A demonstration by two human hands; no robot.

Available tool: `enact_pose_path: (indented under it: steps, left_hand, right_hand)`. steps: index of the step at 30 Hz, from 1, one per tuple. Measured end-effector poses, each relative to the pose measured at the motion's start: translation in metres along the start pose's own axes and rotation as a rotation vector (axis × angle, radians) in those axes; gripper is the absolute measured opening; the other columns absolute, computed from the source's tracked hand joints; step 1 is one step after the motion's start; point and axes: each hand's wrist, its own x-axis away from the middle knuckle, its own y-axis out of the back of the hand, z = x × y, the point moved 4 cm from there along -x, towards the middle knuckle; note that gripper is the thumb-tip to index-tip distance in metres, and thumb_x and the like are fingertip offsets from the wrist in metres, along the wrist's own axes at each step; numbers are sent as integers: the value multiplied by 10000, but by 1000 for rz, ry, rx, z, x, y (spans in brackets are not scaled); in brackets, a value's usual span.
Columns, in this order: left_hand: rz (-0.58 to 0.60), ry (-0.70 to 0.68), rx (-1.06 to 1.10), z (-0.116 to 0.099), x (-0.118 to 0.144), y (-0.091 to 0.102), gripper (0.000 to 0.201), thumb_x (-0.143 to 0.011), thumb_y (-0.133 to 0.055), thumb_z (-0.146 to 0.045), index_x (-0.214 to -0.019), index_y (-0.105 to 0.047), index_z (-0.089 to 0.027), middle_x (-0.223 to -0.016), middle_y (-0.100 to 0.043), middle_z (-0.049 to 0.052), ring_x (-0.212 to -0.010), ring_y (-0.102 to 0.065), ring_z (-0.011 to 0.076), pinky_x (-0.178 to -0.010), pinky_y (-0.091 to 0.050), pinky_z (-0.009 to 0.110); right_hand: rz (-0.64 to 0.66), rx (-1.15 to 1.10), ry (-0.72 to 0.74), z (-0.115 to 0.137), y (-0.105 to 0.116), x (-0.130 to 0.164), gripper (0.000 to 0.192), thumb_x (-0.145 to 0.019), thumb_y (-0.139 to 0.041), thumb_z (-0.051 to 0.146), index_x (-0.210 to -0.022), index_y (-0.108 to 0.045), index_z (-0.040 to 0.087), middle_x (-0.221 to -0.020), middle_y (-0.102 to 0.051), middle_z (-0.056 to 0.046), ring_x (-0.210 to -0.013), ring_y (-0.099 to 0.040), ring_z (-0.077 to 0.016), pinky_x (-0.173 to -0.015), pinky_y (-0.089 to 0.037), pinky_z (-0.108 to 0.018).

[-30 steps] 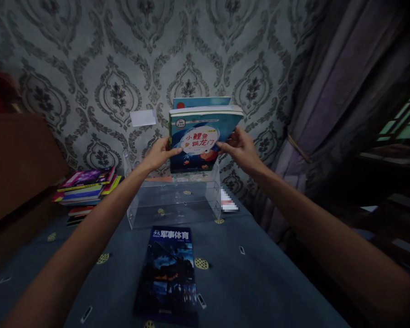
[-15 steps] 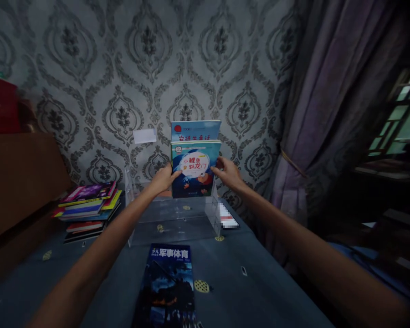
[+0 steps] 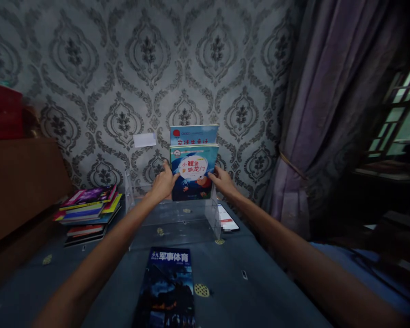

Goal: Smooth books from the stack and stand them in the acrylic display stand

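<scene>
A blue picture book (image 3: 194, 172) with a white oval title patch stands upright in a clear acrylic rack (image 3: 172, 216) at the back of the table. My left hand (image 3: 164, 183) grips its left edge and my right hand (image 3: 221, 181) grips its right edge. Behind it a second blue book (image 3: 193, 135) stands taller against the wall. A dark blue magazine (image 3: 167, 289) lies flat on the table in front of the rack, between my forearms.
A stack of colourful books (image 3: 89, 209) sits at the left by a brown wooden cabinet (image 3: 20, 182). A phone (image 3: 227, 220) lies right of the rack. A purple curtain (image 3: 314, 114) hangs at the right; the table has a blue-grey cloth (image 3: 259, 291).
Both hands have carried the picture book down and away into the rack, in front of the taller book. The view has dropped slightly.
</scene>
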Motion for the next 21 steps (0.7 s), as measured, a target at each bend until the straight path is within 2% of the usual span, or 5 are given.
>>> enact_pose_path:
  steps: [5,12,17,21]
  left_hand:
    - [24,-58,6,3,-6,-3,450,-1039,-410,-352,-1373,-349,-56,-1076,-724,254,-1067,-714,357,-850,-512,373]
    - [39,-95,30,8,-15,-6,434,-1032,-434,-339,-1350,-362,-54,-1090,-715,269,-1090,-703,359,-878,-509,383]
    - [64,-131,53,14,-18,-5,413,-1029,-438,-359,-1330,-387,-82,-1076,-722,247,-1074,-708,358,-869,-511,379]
    - [85,-146,66,16,-19,-5,397,-1030,-423,-354,-1318,-392,-83,-1061,-726,236,-1057,-716,346,-856,-509,369]
  right_hand:
    - [-14,-15,-21,-1,-1,3,336,-784,-555,293,-1087,-673,211,-1071,-762,-77,-993,-693,-286,-935,-541,-461]
    - [-45,-61,-29,-1,-4,6,345,-761,-607,312,-1089,-667,222,-1040,-756,-81,-1008,-675,-296,-929,-543,-458]
    - [-46,-99,-26,2,-2,11,356,-779,-624,410,-1069,-668,208,-1042,-752,-89,-1008,-678,-295,-927,-541,-463]
    - [-47,-131,1,12,7,-3,433,-844,-555,550,-1069,-667,197,-1096,-745,-104,-1028,-681,-284,-932,-534,-454]
